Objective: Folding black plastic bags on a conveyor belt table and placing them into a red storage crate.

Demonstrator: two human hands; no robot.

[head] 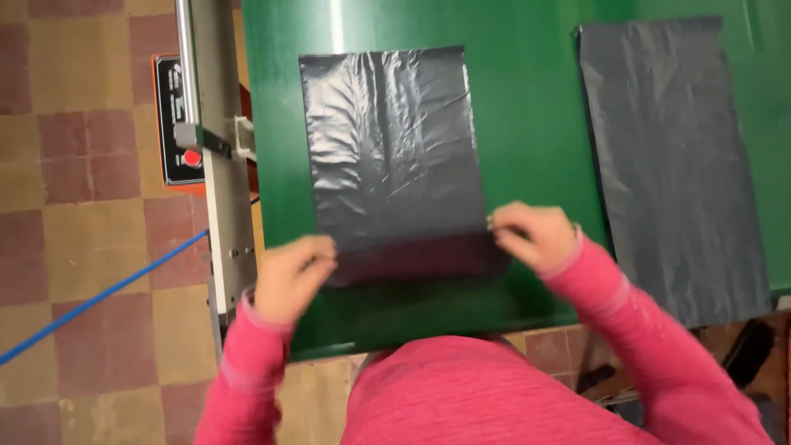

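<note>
We pinch the near corners of the dark plastic bag (pixel 394 156) with left hand (pixel 290 276) and right hand (pixel 535 235), keeping it flat on the green table (pixel 531 124), apart from a second bag (pixel 671 165).

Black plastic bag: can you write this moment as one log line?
left hand: pinching black plastic bag corner | right hand: pinching other corner | bag: flat on green table

Two dark plastic bags, one (pixel 391 148) flat mid-table, one (pixel 671 156) to the right, one green table (pixel 535 124), two hands, left (pixel 290 276) and right (pixel 534 236), two pink sleeves, one blue cable (pixel 99 297), one red button (pixel 192 157)
</note>
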